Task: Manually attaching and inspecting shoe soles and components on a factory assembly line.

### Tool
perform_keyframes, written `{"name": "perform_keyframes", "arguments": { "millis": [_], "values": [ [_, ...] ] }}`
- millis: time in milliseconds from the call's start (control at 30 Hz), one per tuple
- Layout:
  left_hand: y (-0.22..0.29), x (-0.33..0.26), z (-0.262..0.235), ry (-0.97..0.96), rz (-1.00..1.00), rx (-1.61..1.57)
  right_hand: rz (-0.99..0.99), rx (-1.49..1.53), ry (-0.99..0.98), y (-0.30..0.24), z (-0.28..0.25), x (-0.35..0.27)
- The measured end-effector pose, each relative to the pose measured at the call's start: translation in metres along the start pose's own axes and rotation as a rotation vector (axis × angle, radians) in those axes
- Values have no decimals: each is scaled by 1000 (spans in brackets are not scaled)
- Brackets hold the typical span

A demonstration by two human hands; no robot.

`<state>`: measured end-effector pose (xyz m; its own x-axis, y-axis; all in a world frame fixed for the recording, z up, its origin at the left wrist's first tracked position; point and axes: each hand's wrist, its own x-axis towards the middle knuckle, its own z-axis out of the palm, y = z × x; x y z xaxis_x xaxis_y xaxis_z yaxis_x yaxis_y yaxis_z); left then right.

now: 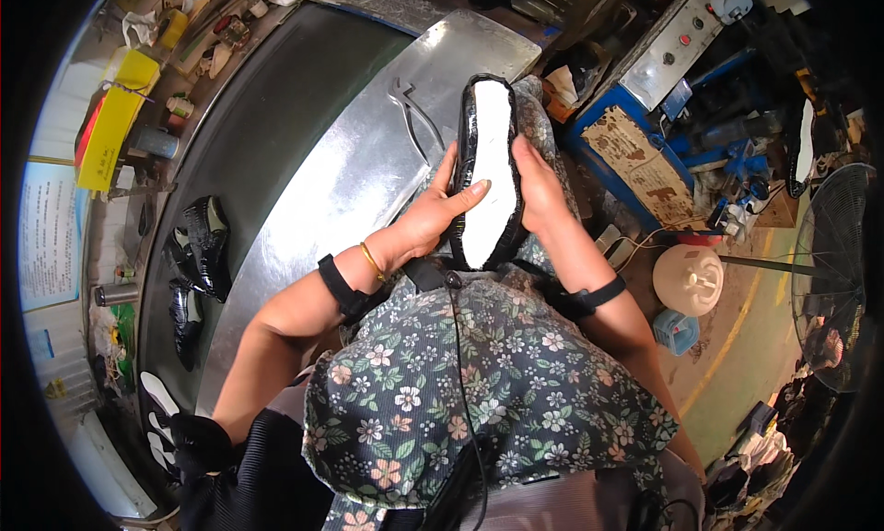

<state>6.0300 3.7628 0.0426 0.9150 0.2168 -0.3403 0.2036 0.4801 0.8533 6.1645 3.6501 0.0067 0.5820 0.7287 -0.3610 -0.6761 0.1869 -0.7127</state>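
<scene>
A: Black glossy shoe upper (485,170), lasted, with its white insole face turned up, was recorded at the centre of the view, held over the lap, just off the edge of the metal work surface (350,172). Sole-up orientation was judged to have been chosen so the white bottom could be inspected or worked on.

B: Grip state?

A: Left hand (425,220) was noted at 9 o'clock of the shoe, wrapped about its side, thumb laid across the white face; clasped on the shoe. Right hand (537,188) was noted at 3 o'clock, fingers curled under the far side, thumb pressed along the black rim; likewise clasped on it. Opposed holds were judged to steady the piece from both flanks.

B: Heel and toe?

A: Which end was the toe could not be told. One end was pointed toward 12 o'clock, the other rested near the floral apron (460,384) at 6 o'clock.

B: Surroundings?

A: Further black shoe uppers (198,255) were seen lying at 9 o'clock on the dark belt (258,116), well apart from the hands. A cream round container (688,278) was logged at 3 o'clock on the floor, a fan (833,273) beyond it, and a blue machine frame (645,126) at 1 o'clock. Black bands were worn on both wrists.
</scene>
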Motion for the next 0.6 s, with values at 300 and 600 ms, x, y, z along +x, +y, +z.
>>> {"name": "perform_keyframes", "arguments": {
  "millis": [300, 600],
  "values": [
    [21, 13, 8, 104, -63, -36, -167, -256, 199, -2, 21, -18],
    [64, -53, -77, 556, 92, 1516, -618, -1470, 415, -288, -114, -59]
  ]
}}
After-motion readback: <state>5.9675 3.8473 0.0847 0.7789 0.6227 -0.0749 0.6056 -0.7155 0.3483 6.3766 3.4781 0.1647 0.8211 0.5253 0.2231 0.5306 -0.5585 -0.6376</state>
